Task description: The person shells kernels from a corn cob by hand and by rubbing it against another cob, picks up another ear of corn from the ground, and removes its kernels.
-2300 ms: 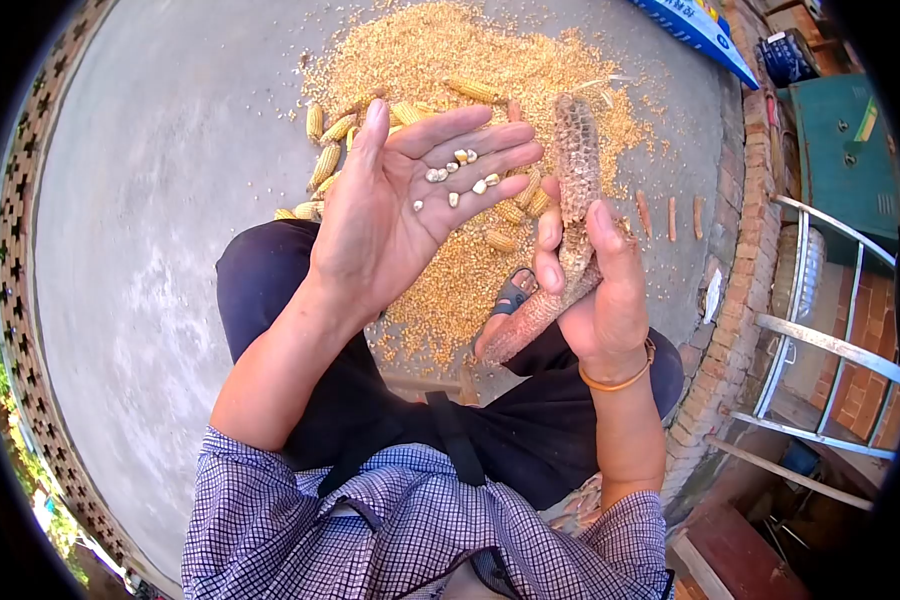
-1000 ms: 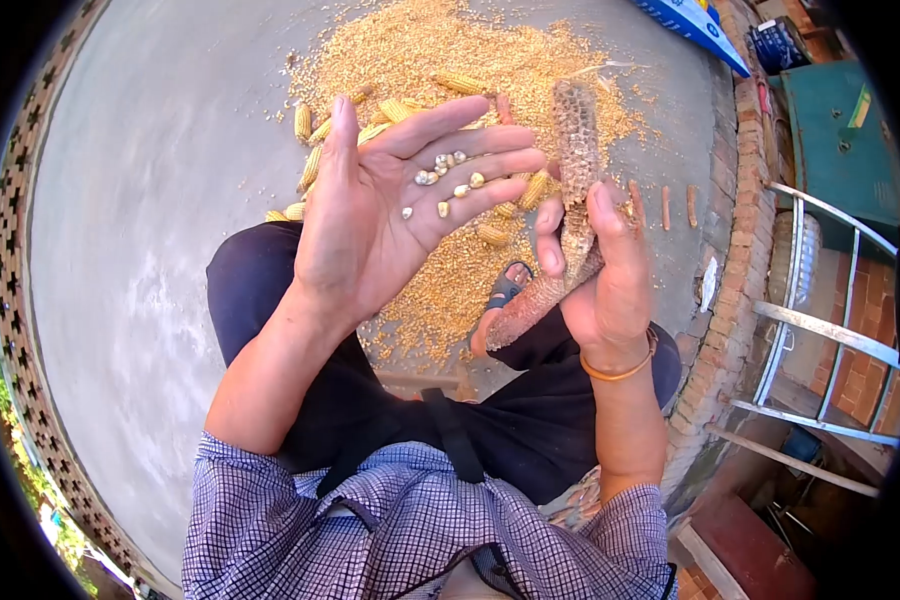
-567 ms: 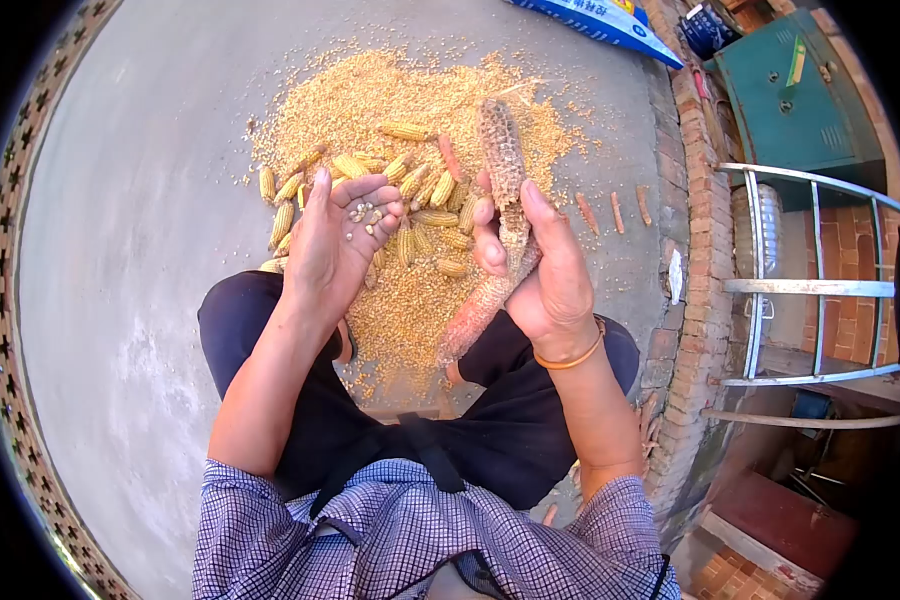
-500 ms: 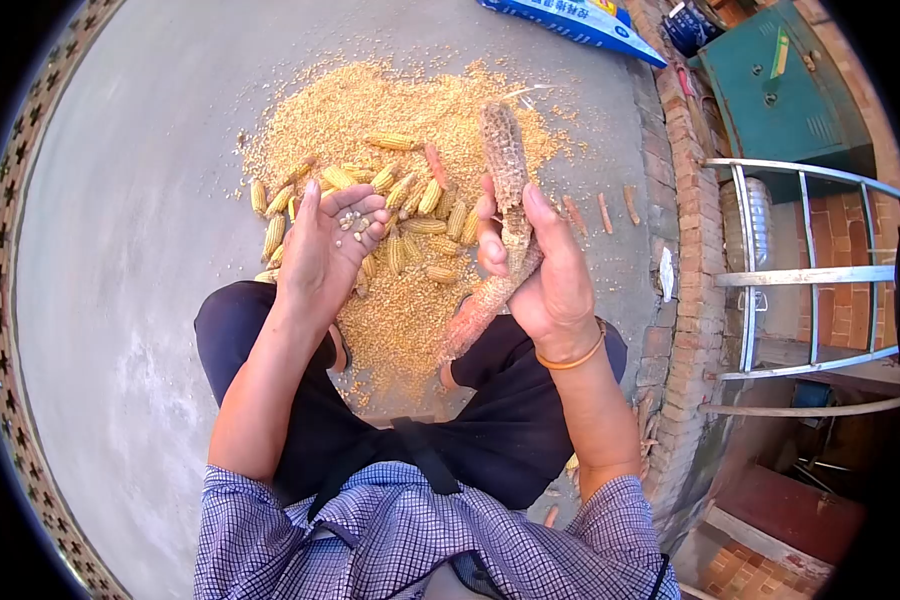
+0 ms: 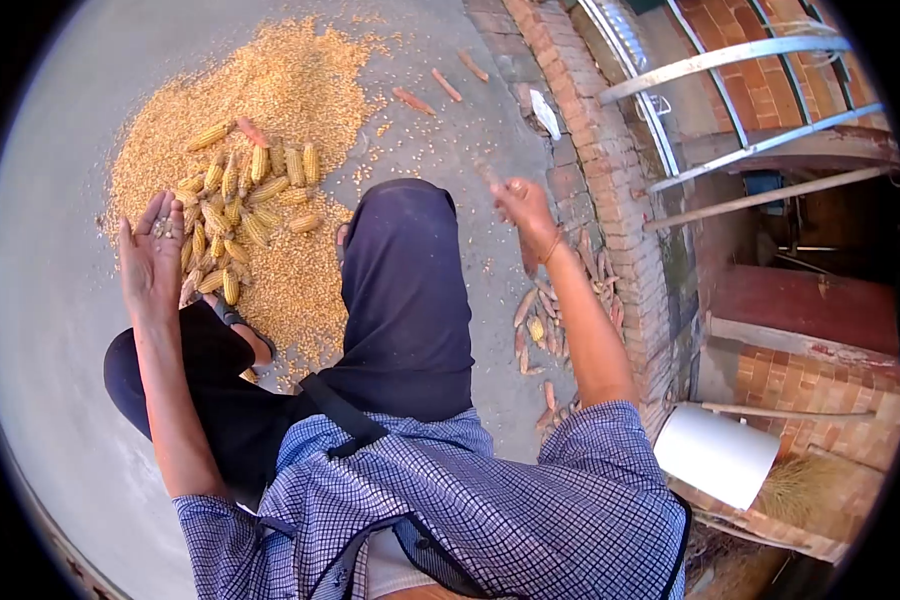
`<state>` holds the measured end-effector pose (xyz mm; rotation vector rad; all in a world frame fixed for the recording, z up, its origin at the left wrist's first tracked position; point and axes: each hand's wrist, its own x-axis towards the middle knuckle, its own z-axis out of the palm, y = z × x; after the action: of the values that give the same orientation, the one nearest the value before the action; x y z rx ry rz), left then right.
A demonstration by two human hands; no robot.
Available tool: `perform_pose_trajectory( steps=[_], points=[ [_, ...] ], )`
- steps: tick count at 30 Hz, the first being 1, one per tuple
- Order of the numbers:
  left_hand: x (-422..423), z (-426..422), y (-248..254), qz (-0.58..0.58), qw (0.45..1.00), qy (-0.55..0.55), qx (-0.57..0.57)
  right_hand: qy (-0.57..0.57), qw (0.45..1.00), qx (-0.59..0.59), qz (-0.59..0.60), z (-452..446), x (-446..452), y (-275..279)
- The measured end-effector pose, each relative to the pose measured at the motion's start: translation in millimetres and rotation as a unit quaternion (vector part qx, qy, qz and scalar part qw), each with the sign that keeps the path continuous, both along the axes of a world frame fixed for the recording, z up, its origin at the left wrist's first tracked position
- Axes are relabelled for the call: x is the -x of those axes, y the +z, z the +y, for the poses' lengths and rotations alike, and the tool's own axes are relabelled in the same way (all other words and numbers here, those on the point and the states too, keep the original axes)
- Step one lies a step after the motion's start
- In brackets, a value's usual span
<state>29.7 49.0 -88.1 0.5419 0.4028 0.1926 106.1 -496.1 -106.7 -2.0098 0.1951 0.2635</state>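
Note:
My left hand (image 5: 150,262) is palm up and slightly cupped at the left, with a few corn kernels (image 5: 162,229) lying in it. Just beyond its fingers are several yellow ears of corn (image 5: 232,190), piled on a wide spread of loose kernels (image 5: 295,85). Off to the right, my right hand (image 5: 527,212) is closed and held above a heap of bare corncobs. A reddish corncob (image 5: 528,257) hangs below the fist; another pale cob shows as a blur past the fingers.
Stripped corncobs (image 5: 538,318) lie along a low brick edging (image 5: 600,150) on the right. Beyond it are a metal railing (image 5: 710,70) and a white cylindrical container (image 5: 717,455). A few thin cobs (image 5: 413,101) rest on the concrete floor (image 5: 60,200). My raised knee (image 5: 407,270) is between my hands.
My right hand has swung out to the right with the corncobs, away from the kernel pile. My view has turned right. My left hand still holds kernels in its palm.

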Motion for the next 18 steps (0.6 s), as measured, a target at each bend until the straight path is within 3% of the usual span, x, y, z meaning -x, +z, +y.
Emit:
perform_pose_trajectory(
  steps=[3, 5, 6, 7, 9, 11, 14, 16, 17, 18],
  points=[
    [-4, 15, -13, 0.014, 1.0, -0.005, 0.002, -0.027, 0.987, 0.016, 0.159, -73, 106, -97],
    [-8, 13, -5, 0.022, 1.0, 0.004, -0.022, -0.103, 0.965, 0.096, 0.223, -109, 174, -109],
    [-10, 12, -3, 0.026, 0.999, 0.007, -0.034, -0.149, 0.94, 0.165, 0.257, -124, 208, -104],
    [-12, 12, -3, 0.023, 0.999, 0.009, -0.034, -0.235, 0.911, 0.158, 0.299, -137, 239, -100],
    [-19, -21, 28, 0.03, 0.994, 0.019, -0.1, -0.32, 0.842, 0.287, 0.325, -230, 313, -158],
    [-30, -61, 58, 0.032, 0.99, 0.004, -0.138, -0.334, 0.752, 0.482, 0.3, -234, 344, -132],
    [-45, -164, 109, -0.05, 0.962, -0.143, -0.229, -0.339, 0.819, 0.329, 0.326, -291, 402, -218],
    [-50, -257, 133, -0.164, 0.93, -0.281, -0.174, -0.344, 0.846, 0.253, 0.32, -245, 381, -218],
    [-44, -306, 144, -0.173, 0.896, -0.388, -0.128, -0.344, 0.853, 0.218, 0.327, -207, 360, -212],
    [-37, -348, 138, -0.193, 0.816, -0.487, -0.245, -0.344, 0.859, 0.183, 0.334, -173, 337, -201]
  ],
)
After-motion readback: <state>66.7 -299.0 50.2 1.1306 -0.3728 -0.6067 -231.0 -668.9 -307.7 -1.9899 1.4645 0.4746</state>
